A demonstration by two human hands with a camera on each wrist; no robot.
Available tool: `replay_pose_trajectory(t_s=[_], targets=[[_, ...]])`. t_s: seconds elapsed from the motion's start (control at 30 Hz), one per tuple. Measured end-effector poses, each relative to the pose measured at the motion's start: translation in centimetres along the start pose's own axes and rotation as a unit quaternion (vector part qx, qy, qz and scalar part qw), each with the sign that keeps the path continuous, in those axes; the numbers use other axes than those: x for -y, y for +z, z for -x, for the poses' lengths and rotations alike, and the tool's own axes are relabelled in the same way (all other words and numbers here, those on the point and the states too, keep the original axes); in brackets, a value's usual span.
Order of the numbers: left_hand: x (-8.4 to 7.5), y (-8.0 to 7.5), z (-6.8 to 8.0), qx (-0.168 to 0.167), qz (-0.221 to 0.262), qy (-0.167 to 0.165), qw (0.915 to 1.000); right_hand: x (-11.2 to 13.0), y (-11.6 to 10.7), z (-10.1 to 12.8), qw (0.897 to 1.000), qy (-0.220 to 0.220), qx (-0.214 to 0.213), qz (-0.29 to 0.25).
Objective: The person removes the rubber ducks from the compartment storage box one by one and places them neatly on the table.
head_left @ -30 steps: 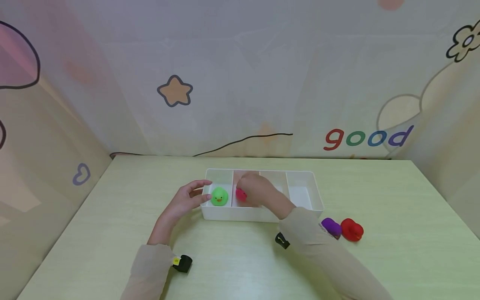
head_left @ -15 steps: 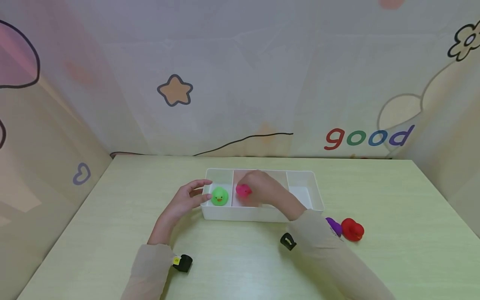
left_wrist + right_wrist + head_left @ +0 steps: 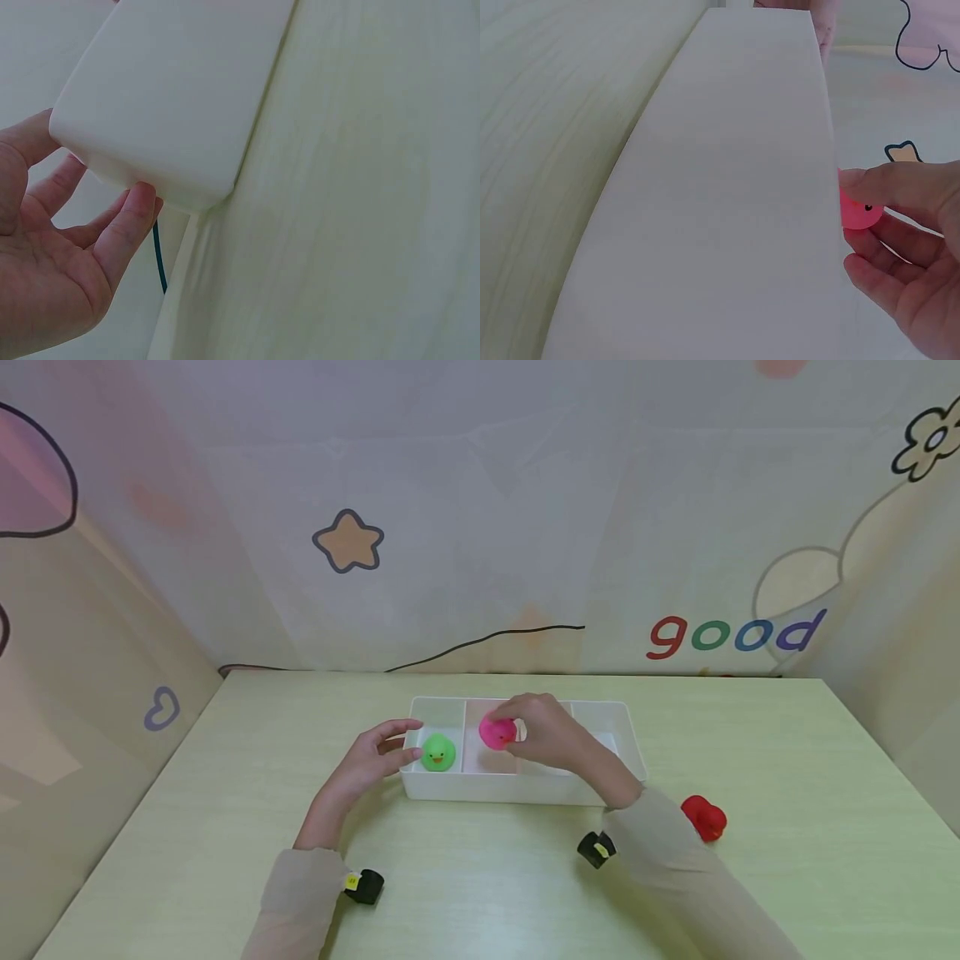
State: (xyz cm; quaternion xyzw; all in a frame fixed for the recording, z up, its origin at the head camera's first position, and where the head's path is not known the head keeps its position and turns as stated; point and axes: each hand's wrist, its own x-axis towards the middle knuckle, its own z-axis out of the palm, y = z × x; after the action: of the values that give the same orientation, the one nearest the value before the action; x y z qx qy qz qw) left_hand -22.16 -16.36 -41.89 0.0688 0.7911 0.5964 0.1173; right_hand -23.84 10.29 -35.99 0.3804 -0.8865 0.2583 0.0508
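Note:
A white divided box (image 3: 517,787) stands on the table. My left hand (image 3: 382,750) holds its left end, with fingertips at the rim and end wall; the left wrist view shows this hand (image 3: 67,240) around the corner of the box (image 3: 172,90). A green toy duck (image 3: 438,752) sits in the leftmost compartment, facing me. My right hand (image 3: 551,735) pinches a pink toy duck (image 3: 495,733) between thumb and fingers, over the second compartment from the left. In the right wrist view, the box wall partly hides the pink duck (image 3: 864,214).
A red toy duck (image 3: 705,818) lies on the table right of the box, beside the right sleeve (image 3: 675,843). A printed cloth backdrop (image 3: 480,543) rises behind the table (image 3: 450,877). Black wrist cameras sit under both sleeves.
My right hand has drawn the pink duck up and slightly right from inside the second compartment. The right sleeve now covers the purple toy seen earlier. My left hand has stayed put.

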Motion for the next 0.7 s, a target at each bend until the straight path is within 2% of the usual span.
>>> replay_pose_trajectory(t_s=[0.17, 0.33, 0.7], targets=[[0.0, 0.0, 0.0, 0.002, 0.004, 0.002, 1.0, 0.2, -0.7, 1.0, 0.999, -0.013, -0.033, -0.036], [0.0, 0.0, 0.0, 0.0, 0.003, 0.0, 1.0, 0.3, -1.7, 2.2, 0.996, 0.007, -0.058, -0.06], [-0.1, 0.0, 0.0, 0.001, 0.004, -0.008, 1.0, 0.2, -4.7, 5.6, 0.992, 0.047, -0.101, -0.059]])
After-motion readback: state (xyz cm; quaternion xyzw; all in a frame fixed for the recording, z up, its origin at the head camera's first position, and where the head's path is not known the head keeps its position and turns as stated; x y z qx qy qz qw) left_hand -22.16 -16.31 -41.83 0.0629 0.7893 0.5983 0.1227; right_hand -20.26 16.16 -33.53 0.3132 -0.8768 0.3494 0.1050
